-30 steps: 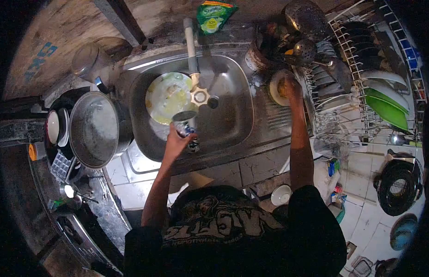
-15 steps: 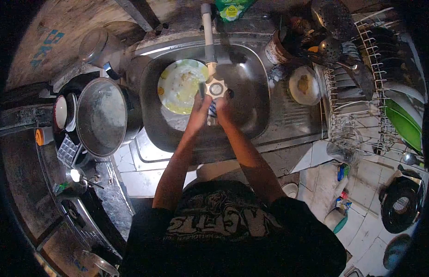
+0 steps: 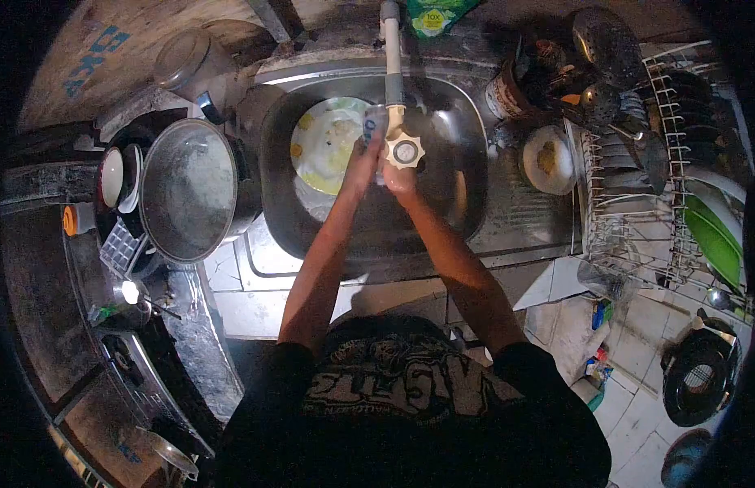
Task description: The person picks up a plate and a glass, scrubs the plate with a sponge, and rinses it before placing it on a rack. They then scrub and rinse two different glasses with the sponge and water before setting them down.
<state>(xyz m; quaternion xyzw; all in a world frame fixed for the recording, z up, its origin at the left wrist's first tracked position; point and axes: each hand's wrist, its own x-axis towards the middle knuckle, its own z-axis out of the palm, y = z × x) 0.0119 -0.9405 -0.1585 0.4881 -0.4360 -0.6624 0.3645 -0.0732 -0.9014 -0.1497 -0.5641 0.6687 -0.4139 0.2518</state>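
Note:
In the head view, a clear glass with blue lettering (image 3: 371, 124) is tilted between my hands over the sink (image 3: 450, 191). My left hand (image 3: 361, 168) is closed around its left side. My right hand (image 3: 400, 180) is against the near end of the glass, its fingers mostly hidden below the cream tap knob (image 3: 406, 152). A pale pipe tap (image 3: 394, 61) comes down from above to that knob. Left of my hands, a white plate with yellow-green patches (image 3: 322, 150) lies in the sink.
A large pot (image 3: 190, 195) stands left of the sink. To the right are a small bowl (image 3: 548, 160), a utensil holder (image 3: 506, 93) and a white dish rack (image 3: 621, 183) with plates. A green pouch (image 3: 434, 18) is behind the tap. A stove (image 3: 145, 374) sits at lower left.
The glass has swung from the near side of the knob to the left of the tap, its lettering now facing up. My right hand has drawn slightly back. The whole view has shifted.

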